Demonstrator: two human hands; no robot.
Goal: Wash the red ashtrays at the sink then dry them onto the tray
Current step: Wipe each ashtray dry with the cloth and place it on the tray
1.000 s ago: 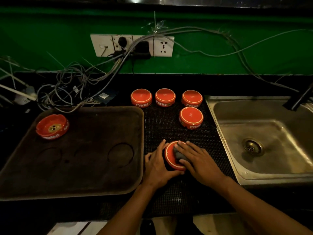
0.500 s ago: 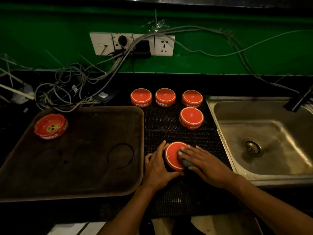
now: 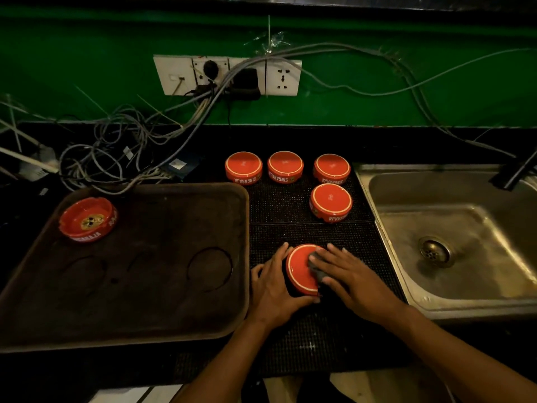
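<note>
My left hand (image 3: 271, 289) grips an upside-down red ashtray (image 3: 299, 267) on the black mat, tilted a little toward me. My right hand (image 3: 348, 279) presses a dark cloth (image 3: 316, 271) against its base. Three more red ashtrays stand upside down in a row at the back (image 3: 243, 167), (image 3: 285, 166), (image 3: 331, 168), with another (image 3: 330, 202) in front of the rightmost. One ashtray (image 3: 87, 218) sits right way up in the far left corner of the brown tray (image 3: 174, 315). The steel sink (image 3: 453, 292) lies to the right.
A black mesh mat (image 3: 290, 210) covers the counter between tray and sink. Tangled cables (image 3: 110, 158) pile behind the tray, running up to wall sockets (image 3: 226, 74). A dark tap (image 3: 514, 173) reaches over the sink's far right corner.
My right hand with the cloth has slid across the ashtray's base, first toward me and right, then back up over it. The left hand keeps its hold.
</note>
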